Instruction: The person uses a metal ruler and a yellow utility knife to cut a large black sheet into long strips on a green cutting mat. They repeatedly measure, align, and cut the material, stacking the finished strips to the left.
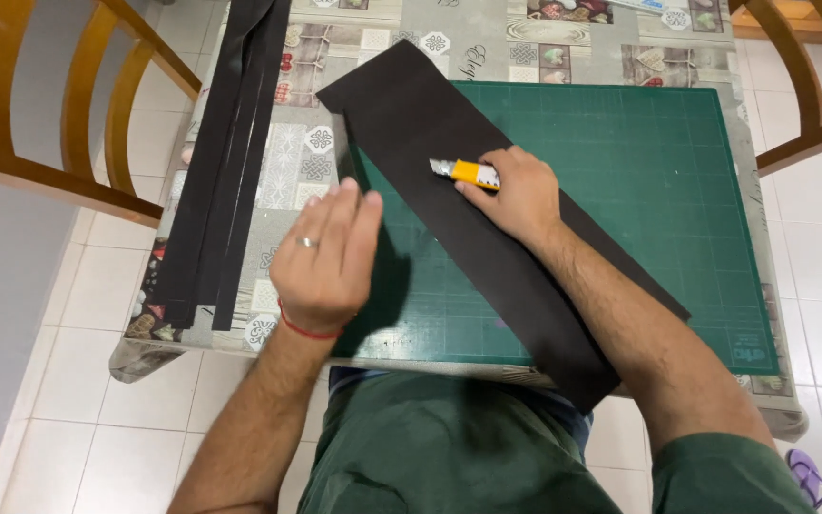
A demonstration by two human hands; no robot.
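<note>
My right hand (518, 193) grips a yellow utility knife (468, 172), its blade end pointing left, resting on a long black sheet (449, 228) that lies diagonally across a green cutting mat (649, 190). My left hand (327, 255) hovers flat with fingers together just left of the sheet, over the mat's left edge, holding nothing. It wears a ring and a red wrist thread.
Several long black strips (225, 162) lie stacked along the table's left side on a patterned tablecloth (302, 162). Wooden chairs stand at the far left (97, 105) and far right (811, 86). White floor tiles surround the small table.
</note>
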